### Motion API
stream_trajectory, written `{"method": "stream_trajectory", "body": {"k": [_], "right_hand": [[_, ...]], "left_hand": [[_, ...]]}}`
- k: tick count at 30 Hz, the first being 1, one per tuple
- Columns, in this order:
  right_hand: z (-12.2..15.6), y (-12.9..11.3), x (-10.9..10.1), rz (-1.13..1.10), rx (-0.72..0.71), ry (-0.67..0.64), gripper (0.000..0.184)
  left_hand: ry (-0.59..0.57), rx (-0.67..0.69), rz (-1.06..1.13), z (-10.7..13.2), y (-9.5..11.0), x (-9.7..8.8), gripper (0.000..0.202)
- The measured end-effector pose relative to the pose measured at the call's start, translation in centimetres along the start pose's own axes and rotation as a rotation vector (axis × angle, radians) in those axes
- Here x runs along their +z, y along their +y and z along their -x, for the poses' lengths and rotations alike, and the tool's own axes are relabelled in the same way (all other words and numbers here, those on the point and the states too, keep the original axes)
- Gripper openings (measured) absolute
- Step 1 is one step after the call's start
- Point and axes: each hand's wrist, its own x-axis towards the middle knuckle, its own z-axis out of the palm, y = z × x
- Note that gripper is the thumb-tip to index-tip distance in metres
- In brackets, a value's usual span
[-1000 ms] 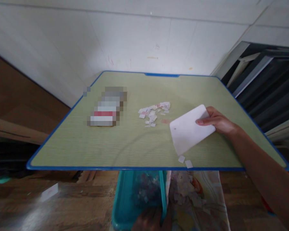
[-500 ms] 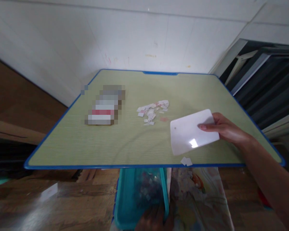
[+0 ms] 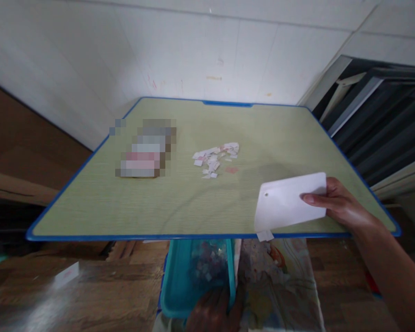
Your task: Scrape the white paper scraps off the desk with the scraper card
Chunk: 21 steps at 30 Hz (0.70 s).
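Note:
My right hand [image 3: 342, 203] grips a white plastic scraper [image 3: 287, 203], thumb on top, a small hole near its left corner. The scraper's lower left corner is at the table's front edge, by two paper scraps [image 3: 264, 236] that lie over the blue border. Below the table, my left hand [image 3: 210, 311] is closed over the near right rim of a teal tray [image 3: 180, 295]. Many small paper bits [image 3: 209, 265] lie in the tray, partly in shadow. A loose pile of paper scraps [image 3: 212, 158] sits mid-table.
A blurred-out box-like object [image 3: 143, 154] rests on the left of the green table [image 3: 152, 212]. Patterned cloth [image 3: 280, 286] is beneath the table, beside the tray. A white paper piece [image 3: 67, 274] lies on the wooden floor. Dark framed panels [image 3: 383, 106] lean at the right.
The scraper has moved right and toward the front edge in my right hand. The two scraps have shifted onto the border. My left hand stays at the tray.

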Motion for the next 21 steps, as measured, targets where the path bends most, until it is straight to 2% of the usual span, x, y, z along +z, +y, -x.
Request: {"method": "stream_trajectory", "body": {"k": [4,11,15,18,21], "right_hand": [[0.3,-0.2,-0.2,0.008,0.011,-0.012,0.01],[0.6,-0.3,-0.1,-0.009,-0.014,0.069,0.011],[0.6,-0.3,0.0,-0.027,0.007,0.082,0.011],[0.7,0.0,0.0,-0.024,0.011,0.097,0.01],[0.8,-0.3,0.2,-0.052,-0.015,0.144,0.009]], "left_hand": [[0.029,-0.008,0.036,0.1,0.1,0.0,0.062],[-0.025,0.034,0.037,-0.3,-0.5,-0.3,0.049],[0.017,0.114,0.041,-0.6,-1.3,-0.4,0.044],[-0.022,0.161,0.043,-0.8,-1.6,-0.5,0.046],[-0.017,0.121,0.019,-0.9,-1.3,-0.6,0.049]]}}
